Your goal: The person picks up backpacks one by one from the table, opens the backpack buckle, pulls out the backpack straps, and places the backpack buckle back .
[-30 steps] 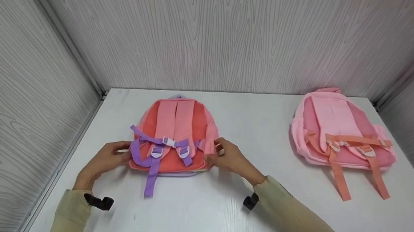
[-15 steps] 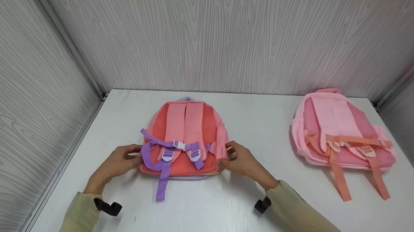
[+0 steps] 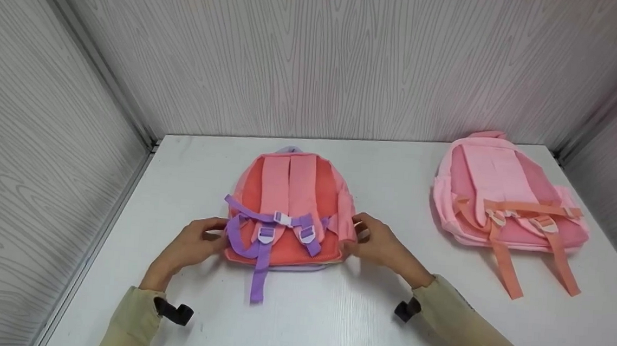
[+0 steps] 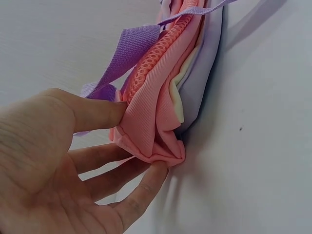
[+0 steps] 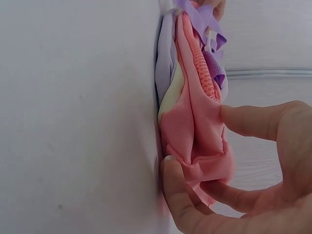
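Observation:
A small coral-pink backpack [image 3: 302, 186] lies on the white table with its strap side up. Purple webbing straps [image 3: 259, 278] and a white buckle [image 3: 283, 218] cross its lower part. My left hand [image 3: 192, 246] pinches the lower left corner, thumb on top and fingers beneath, as the left wrist view shows. At the opposite lower corner, my right hand [image 3: 384, 249] grips the pink side fabric [image 5: 204, 122] between thumb and fingers. Lilac and pale yellow fabric of the bag's front shows underneath in both wrist views.
To the right lies a second backpack [image 3: 495, 180], light pink with orange straps [image 3: 507, 268], also strap side up. Wood-grain panels [image 3: 316, 59] rise behind the table [image 3: 330, 321] and at both sides. Each wrist bears a black camera mount [image 3: 174, 311].
Both hands have slid the coral-pink backpack to the right along the table, keeping their hold on its lower corners. The light pink backpack stays in place.

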{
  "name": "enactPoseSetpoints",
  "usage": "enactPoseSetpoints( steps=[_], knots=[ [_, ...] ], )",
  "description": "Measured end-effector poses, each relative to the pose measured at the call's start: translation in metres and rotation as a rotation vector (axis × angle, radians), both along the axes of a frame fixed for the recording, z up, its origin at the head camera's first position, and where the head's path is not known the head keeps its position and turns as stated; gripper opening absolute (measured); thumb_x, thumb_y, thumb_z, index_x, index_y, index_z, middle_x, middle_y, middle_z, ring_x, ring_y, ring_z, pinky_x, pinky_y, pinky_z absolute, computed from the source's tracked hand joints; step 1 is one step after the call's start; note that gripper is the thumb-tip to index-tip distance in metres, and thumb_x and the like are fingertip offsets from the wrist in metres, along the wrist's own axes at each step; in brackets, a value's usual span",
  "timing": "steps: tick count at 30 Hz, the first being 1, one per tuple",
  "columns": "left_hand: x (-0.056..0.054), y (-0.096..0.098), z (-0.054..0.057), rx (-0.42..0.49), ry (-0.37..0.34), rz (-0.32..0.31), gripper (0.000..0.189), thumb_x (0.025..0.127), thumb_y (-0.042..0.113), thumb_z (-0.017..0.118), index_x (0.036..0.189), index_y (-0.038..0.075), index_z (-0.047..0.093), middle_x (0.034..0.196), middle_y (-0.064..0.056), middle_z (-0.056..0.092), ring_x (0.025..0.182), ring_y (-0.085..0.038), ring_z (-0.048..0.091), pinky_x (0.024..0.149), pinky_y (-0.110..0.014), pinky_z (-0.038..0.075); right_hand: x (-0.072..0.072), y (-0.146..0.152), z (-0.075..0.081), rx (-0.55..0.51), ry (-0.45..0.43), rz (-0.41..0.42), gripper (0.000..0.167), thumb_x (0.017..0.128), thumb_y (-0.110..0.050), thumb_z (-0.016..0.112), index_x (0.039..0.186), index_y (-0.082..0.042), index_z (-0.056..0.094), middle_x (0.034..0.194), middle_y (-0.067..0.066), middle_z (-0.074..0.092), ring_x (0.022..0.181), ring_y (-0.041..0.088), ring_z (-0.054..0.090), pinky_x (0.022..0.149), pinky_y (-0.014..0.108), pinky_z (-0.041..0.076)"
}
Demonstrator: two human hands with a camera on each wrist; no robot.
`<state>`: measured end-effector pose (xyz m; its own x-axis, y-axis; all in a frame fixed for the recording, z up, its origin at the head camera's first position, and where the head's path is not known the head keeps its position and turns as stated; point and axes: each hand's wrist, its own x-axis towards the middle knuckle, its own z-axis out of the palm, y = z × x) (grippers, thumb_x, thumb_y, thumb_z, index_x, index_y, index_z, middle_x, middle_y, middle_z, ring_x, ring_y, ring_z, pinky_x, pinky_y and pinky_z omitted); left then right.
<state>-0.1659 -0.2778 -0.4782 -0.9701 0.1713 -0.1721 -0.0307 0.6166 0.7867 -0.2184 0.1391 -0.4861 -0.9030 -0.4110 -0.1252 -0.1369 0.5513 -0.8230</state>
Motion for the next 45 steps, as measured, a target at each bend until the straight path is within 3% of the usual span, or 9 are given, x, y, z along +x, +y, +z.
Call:
enactPoseSetpoints(
  steps=[10, 17, 26, 37, 45],
  knots=[
    [-0.003, 0.025, 0.002, 0.021, -0.008, -0.027, 0.054, 0.102, 0.031, 0.071, 0.149, 0.006, 0.06, 0.151, -0.019, 0.06, 0.129, -0.038, 0.065, 0.104, -0.052, 0.057, -0.003, 0.032, 0.005, 0.036, -0.018, 0.012, 0.061, 0.092, -0.027, 0.081, 0.142, 0.0, 0.056, 0.128, 0.021, 0.066, 0.108, 0.033, 0.069, 0.091, 0.047, 0.062],
    [-0.005, 0.042, 0.003, 0.042, -0.003, -0.032, 0.057, 0.1, 0.028, 0.073, 0.15, 0.005, 0.058, 0.152, -0.019, 0.059, 0.13, -0.037, 0.064, 0.106, -0.053, 0.055, -0.003, 0.055, 0.006, -0.041, -0.038, 0.03, 0.062, 0.091, -0.027, 0.08, 0.141, 0.002, 0.056, 0.127, 0.024, 0.063, 0.108, 0.034, 0.07, 0.086, 0.039, 0.059],
    [-0.01, 0.055, -0.003, 0.071, -0.004, -0.038, 0.058, 0.099, 0.029, 0.075, 0.15, 0.007, 0.059, 0.153, -0.016, 0.059, 0.131, -0.036, 0.063, 0.107, -0.054, 0.054, 0.0, 0.074, 0.005, -0.037, -0.057, 0.006, 0.063, 0.092, -0.031, 0.081, 0.139, 0.003, 0.056, 0.127, 0.023, 0.063, 0.107, 0.033, 0.069, 0.084, 0.037, 0.06],
    [-0.015, 0.071, -0.006, 0.098, 0.024, -0.05, 0.058, 0.099, 0.029, 0.075, 0.15, 0.008, 0.059, 0.151, -0.017, 0.06, 0.129, -0.036, 0.065, 0.105, -0.053, 0.056, 0.006, 0.088, 0.01, -0.071, -0.094, -0.017, 0.057, 0.095, -0.023, 0.079, 0.139, 0.003, 0.055, 0.128, 0.025, 0.061, 0.107, 0.035, 0.069, 0.084, 0.04, 0.062],
    [-0.017, 0.084, -0.008, 0.106, 0.023, -0.048, 0.058, 0.098, 0.029, 0.075, 0.15, 0.007, 0.059, 0.151, -0.015, 0.061, 0.129, -0.034, 0.065, 0.106, -0.052, 0.055, 0.009, 0.102, 0.011, -0.055, -0.062, -0.022, 0.06, 0.091, -0.028, 0.082, 0.137, 0.002, 0.058, 0.125, 0.022, 0.064, 0.099, 0.029, 0.068, 0.079, 0.035, 0.06]
  ],
)
